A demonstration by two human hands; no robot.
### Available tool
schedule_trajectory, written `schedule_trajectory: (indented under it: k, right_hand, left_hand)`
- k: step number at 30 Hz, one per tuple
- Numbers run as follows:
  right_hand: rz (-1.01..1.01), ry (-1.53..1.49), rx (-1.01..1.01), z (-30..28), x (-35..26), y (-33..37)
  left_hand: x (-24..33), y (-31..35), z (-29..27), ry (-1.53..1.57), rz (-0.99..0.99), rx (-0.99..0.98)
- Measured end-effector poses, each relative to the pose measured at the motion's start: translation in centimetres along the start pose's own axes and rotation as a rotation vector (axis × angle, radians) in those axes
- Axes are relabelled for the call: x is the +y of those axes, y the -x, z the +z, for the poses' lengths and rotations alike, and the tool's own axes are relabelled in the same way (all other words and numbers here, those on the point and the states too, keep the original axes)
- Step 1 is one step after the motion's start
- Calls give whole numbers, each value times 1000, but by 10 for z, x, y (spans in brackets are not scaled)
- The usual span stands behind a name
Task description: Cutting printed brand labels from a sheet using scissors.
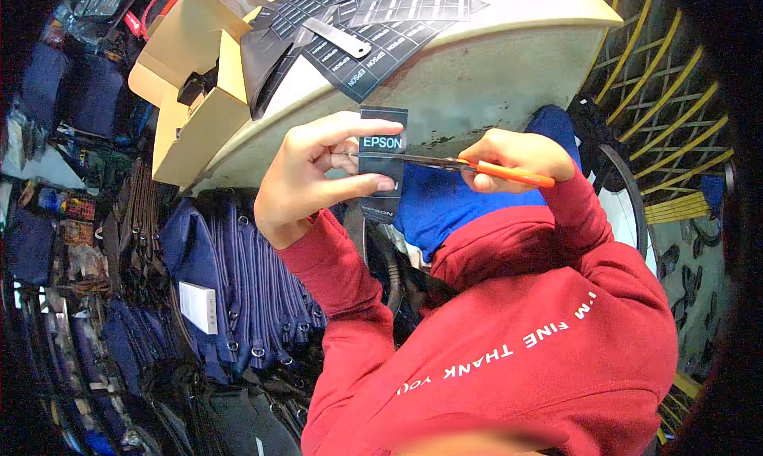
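My left hand (296, 174) pinches a narrow black strip of printed labels (383, 120) between thumb and fingers, holding it upright in front of me. White lettering runs across the strip, and its lower end hangs free. In my right hand (520, 155) is a pair of scissors with orange handles (513, 173). Their dark blades point left and cross the strip between my left thumb and forefinger. Whether the blades have cut into it, I cannot tell.
Black label sheets (377, 54) and a metal ruler (340, 38) lie on the pale table (548, 15) ahead. An opened cardboard box (222, 114) stands at its left edge. Navy bags (246, 273) with metal rings and a white box (197, 306) are at my left. Yellow lattice (660, 74) rises at right.
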State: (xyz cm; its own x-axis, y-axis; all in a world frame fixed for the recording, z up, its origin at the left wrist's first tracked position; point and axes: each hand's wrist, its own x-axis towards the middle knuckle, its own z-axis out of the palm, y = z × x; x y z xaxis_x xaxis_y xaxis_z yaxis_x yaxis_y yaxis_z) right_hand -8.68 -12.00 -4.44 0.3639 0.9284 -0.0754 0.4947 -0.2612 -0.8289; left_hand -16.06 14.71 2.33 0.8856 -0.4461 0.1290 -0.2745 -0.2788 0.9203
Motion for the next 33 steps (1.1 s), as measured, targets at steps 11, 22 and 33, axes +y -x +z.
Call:
schedule_trajectory:
  k: [11,22,33]
  right_hand:
    - [-50,48,14,2,3,-1]
    - [4,103,41,3,1,-1]
    - [-25,112,63,3,0,0]
  left_hand:
    - [-1,3,-2,-66,26,-8]
    - [4,4,-3,-156,11,-16]
    - [3,4,-4,-175,32,-39]
